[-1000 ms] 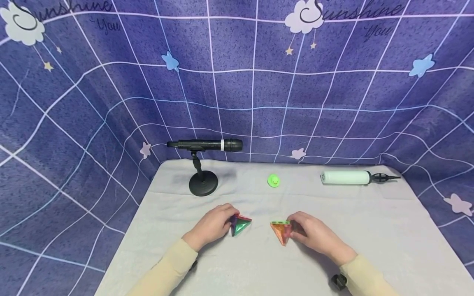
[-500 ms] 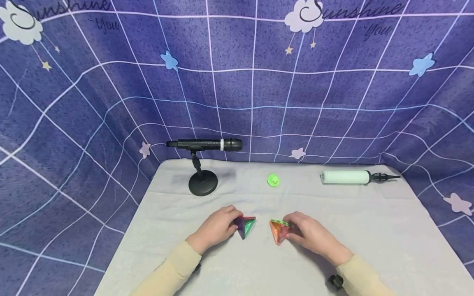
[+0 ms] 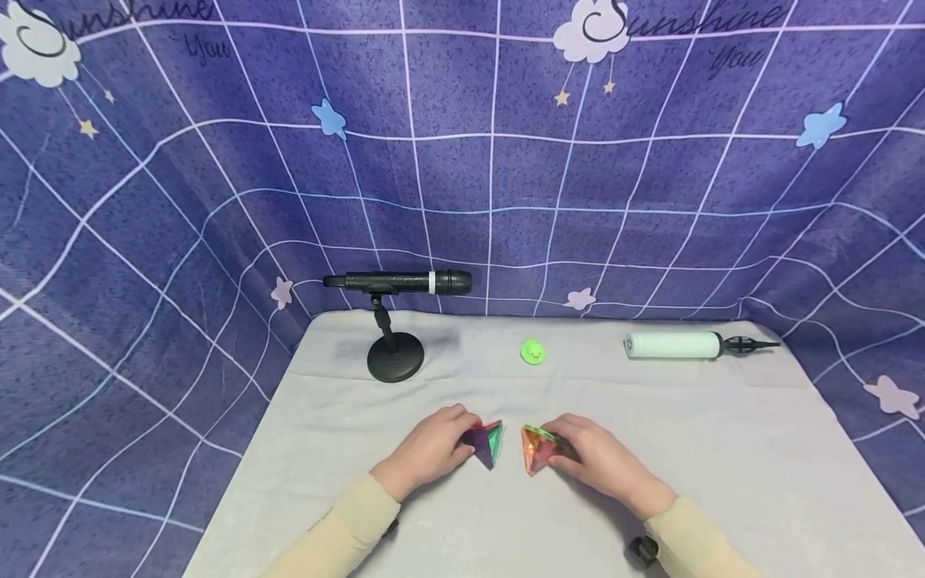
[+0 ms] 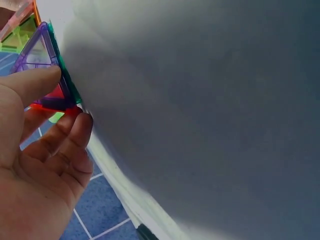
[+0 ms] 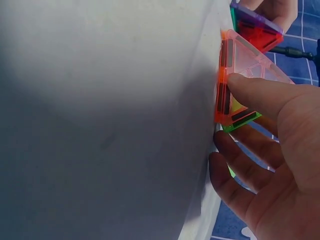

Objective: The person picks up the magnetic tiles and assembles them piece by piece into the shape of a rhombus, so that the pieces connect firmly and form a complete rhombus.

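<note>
My left hand (image 3: 437, 445) pinches a small pyramid of translucent triangular magnetic tiles (image 3: 487, 446), with purple, green and red sides. In the left wrist view, the thumb presses its purple tile (image 4: 51, 46) while fingers support the red side. Facing it across a narrow gap, my right hand (image 3: 600, 453) grips a second magnetic-tile pyramid (image 3: 531, 451) of orange, pink and green. The right wrist view has that thumb on the pink tile (image 5: 254, 62), with the green tile (image 5: 240, 121) along the finger side. The two pyramids stand apart, their points toward me.
Behind the hands, a black microphone (image 3: 405, 282) rests on a round-based stand (image 3: 395, 358). A small green duck toy (image 3: 532, 352) sits at the back middle, and a pale green hand pump (image 3: 672, 345) lies at the back right. A patterned blue curtain (image 3: 520, 177) borders the white-covered table (image 3: 462, 522).
My left hand has moved right and turned its pyramid, so more purple faces the head camera. The right hand has shifted left with its pyramid, narrowing the gap between the two.
</note>
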`<state>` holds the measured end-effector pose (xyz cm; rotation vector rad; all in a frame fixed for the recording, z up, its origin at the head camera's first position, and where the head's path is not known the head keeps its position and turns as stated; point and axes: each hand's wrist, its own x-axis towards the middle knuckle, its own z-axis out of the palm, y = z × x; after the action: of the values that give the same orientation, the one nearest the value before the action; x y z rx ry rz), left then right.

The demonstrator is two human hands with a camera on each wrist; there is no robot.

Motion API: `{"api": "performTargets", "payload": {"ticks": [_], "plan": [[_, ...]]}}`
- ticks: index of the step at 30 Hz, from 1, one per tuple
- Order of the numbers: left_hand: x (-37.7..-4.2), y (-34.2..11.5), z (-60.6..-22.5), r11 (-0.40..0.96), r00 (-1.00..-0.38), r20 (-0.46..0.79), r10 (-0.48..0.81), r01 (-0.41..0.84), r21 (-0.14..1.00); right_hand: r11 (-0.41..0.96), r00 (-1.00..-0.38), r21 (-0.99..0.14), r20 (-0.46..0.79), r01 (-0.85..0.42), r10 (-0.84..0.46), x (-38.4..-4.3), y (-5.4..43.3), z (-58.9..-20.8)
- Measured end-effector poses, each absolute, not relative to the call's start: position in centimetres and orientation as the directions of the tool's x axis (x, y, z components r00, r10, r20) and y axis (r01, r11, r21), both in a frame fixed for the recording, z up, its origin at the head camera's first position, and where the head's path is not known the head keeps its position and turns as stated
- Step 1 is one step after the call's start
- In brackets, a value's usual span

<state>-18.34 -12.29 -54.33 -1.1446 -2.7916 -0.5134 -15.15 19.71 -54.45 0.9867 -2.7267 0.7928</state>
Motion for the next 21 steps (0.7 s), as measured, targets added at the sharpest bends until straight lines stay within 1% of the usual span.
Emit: {"api": "performTargets", "payload": {"ticks": [4,13,21], "plan": [[-18.2,-11.9,-54.5,0.661,-0.712,0.212,0.669,0.701,0.268,0.654,-0.785,-0.437,0.282,-0.617,-0.552,-15.2,19.4,-54.4],[-18.0,-11.1,-54.4,0.679,-0.732,0.168,0.660,0.677,0.285,0.652,-0.786,-0.442,0.279,-0.615,-0.552,-15.3,19.0,-54.5],[-17.8,-10.5,-54.3,0.677,-0.735,0.154,0.661,0.672,0.299,0.658,-0.793,-0.449,0.265,-0.605,-0.549,-15.4,18.7,-54.5]]}}
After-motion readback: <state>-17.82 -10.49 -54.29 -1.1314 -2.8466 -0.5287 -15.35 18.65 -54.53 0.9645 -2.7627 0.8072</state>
